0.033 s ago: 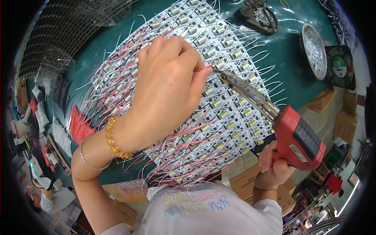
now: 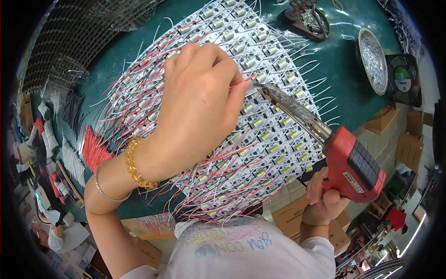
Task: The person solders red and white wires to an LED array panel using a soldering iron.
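Note:
My left hand (image 2: 197, 102) is closed in a pinch on a red wire (image 2: 249, 78) above a large panel of white circuit boards (image 2: 248, 109). Rows of small cylindrical parts sit on the boards, and red and white wires stick out from them. My right hand (image 2: 323, 197) grips the handle of a red and black soldering gun (image 2: 355, 165). Its dark, crusted tip (image 2: 260, 86) points left, close to my left fingertips and the wire's end. Whether the tip touches the wire or a board I cannot tell, as my fingers partly hide the spot.
Bundles of red wires (image 2: 94, 149), white wires (image 2: 73, 160) and black wires (image 2: 73, 111) lie left on the green mat (image 2: 341, 69). Far right are a soldering iron stand (image 2: 304, 21), a metal bowl (image 2: 373, 61) and a black fan (image 2: 405, 80). Cardboard boxes (image 2: 289, 217) stand below the table edge.

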Tool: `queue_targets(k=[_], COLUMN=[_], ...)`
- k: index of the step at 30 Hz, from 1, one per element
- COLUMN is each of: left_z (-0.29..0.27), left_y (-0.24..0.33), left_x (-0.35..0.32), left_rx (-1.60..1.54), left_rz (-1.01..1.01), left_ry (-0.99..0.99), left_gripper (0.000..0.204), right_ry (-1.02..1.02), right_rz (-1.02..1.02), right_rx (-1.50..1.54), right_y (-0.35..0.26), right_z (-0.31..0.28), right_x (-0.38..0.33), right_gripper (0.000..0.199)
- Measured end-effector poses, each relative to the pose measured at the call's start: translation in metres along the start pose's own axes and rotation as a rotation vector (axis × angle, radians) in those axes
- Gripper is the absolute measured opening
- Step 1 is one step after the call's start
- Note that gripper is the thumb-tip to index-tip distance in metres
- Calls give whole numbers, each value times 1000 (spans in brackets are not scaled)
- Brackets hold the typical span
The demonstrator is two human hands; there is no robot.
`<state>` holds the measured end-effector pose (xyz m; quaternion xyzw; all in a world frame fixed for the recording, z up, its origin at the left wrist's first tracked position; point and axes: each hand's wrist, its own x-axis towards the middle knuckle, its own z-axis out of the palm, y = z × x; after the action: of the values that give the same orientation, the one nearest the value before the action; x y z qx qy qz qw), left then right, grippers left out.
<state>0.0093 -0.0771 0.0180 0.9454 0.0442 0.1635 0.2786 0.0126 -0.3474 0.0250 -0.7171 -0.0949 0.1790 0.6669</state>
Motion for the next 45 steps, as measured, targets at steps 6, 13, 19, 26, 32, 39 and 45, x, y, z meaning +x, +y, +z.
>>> queue_targets(k=[6,13,19,26,32,39,45], left_z=[-1,-1,-1,-30,-11,7,16], left_y=[2,1,0,6,17,15,15], left_x=[1,1,-1,3,-10,-15,-18], left_rx=[0,4,11,57,-92,-53,-15], left_rz=[7,10,19,144,47,25,60], left_ry=[-7,-8,2,139,-53,-56,36], left_gripper=[12,13,12,9,9,14,12], right_ry=[21,58,36,28,44,57,49], right_rz=[-12,5,5,-13,-31,-64,-10], right_rx=[44,59,94,131,139,83,75], right_y=[1,-2,-1,-5,-7,0,-3], right_z=[-4,-1,2,-11,-13,-17,-13], right_x=[-5,-6,-4,-13,-22,-28,-24], right_gripper=[76,83,84,80,78,80,79])
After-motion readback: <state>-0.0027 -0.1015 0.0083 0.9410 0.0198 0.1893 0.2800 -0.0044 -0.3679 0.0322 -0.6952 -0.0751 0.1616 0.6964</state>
